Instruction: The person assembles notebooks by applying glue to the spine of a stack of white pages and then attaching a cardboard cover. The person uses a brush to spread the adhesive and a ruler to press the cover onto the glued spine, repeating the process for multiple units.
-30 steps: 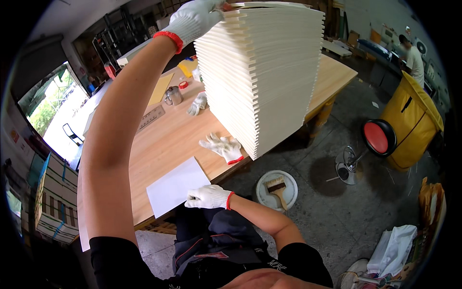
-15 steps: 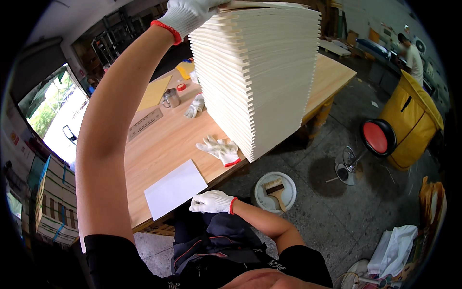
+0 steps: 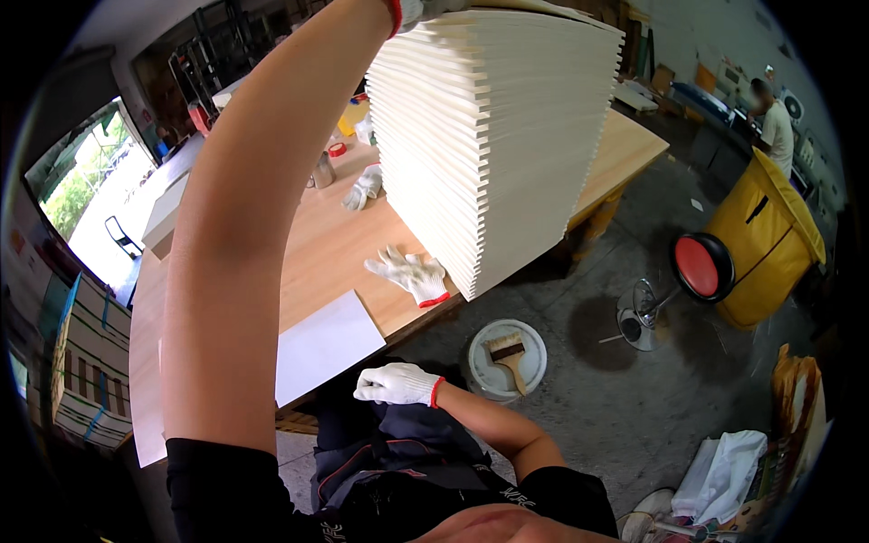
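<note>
My left hand [image 3: 424,9], in a white glove with a red cuff, reaches up to the top edge of a tall stack of cream-white sheets [image 3: 543,154]. The picture's upper border cuts that hand off and its fingers are mostly hidden. Low at my waist, just off the table's near edge, my right hand [image 3: 396,384] is curled closed in a similar glove, with nothing showing in it. Close by on the wooden table [image 3: 330,258] lies a white sheet [image 3: 328,348]. A loose white glove [image 3: 409,274] rests against the stack's foot, with another glove [image 3: 364,188] farther back.
On the floor to the right stands a white bucket [image 3: 475,366] with a wide brush [image 3: 509,359] across it. Beyond are a red-seated stool [image 3: 701,267] and a yellow bag [image 3: 769,244]. A person [image 3: 776,127] stands at the far right. My raised arm covers part of the table.
My left arm has swung rightward and higher, carrying the hand partly out of the picture. The view has shifted slightly. My right hand keeps its curled pose near my waist.
</note>
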Action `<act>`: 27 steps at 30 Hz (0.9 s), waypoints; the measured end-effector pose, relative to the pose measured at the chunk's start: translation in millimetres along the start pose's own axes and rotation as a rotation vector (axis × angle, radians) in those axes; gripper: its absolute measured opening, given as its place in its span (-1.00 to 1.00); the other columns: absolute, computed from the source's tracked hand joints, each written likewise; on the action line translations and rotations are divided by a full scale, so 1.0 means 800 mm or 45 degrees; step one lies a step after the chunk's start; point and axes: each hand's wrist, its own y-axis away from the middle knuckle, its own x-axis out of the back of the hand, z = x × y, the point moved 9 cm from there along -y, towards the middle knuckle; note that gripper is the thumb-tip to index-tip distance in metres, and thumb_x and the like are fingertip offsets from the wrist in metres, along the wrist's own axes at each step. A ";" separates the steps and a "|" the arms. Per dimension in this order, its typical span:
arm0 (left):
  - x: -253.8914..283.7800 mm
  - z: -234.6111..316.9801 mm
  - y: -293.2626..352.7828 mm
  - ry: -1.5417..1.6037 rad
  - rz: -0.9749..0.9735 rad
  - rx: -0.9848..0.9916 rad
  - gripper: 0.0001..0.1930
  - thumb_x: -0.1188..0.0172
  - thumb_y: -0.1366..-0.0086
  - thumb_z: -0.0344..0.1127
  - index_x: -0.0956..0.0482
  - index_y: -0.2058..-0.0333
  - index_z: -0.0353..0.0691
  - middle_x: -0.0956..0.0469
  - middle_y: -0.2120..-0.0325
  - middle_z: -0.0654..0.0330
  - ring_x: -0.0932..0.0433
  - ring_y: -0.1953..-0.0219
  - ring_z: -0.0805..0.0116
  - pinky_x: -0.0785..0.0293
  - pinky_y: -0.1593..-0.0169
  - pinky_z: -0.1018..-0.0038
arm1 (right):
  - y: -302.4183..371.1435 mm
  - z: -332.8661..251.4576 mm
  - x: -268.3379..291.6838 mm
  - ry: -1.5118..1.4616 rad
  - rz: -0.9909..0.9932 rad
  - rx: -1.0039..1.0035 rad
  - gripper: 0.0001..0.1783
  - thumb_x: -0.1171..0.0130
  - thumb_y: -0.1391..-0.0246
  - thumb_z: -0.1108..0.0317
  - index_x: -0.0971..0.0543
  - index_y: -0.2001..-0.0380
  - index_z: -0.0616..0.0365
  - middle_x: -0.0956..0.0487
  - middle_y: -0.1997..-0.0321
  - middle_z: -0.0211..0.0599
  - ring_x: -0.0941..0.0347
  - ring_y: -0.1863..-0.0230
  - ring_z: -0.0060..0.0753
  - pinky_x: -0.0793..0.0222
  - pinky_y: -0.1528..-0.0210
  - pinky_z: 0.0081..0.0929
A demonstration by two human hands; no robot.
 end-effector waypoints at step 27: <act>0.355 -0.469 0.611 0.326 0.715 0.588 -0.48 -0.07 -0.14 -0.50 -0.43 -0.14 -0.14 -0.58 0.23 0.17 -0.55 0.39 0.55 -0.45 0.40 0.62 | -0.181 0.110 0.226 0.181 0.358 0.163 -0.45 -0.18 -0.16 -0.03 -0.56 -0.07 0.13 -0.58 -0.05 -0.37 -0.45 -0.08 -0.29 -0.35 -0.06 -0.42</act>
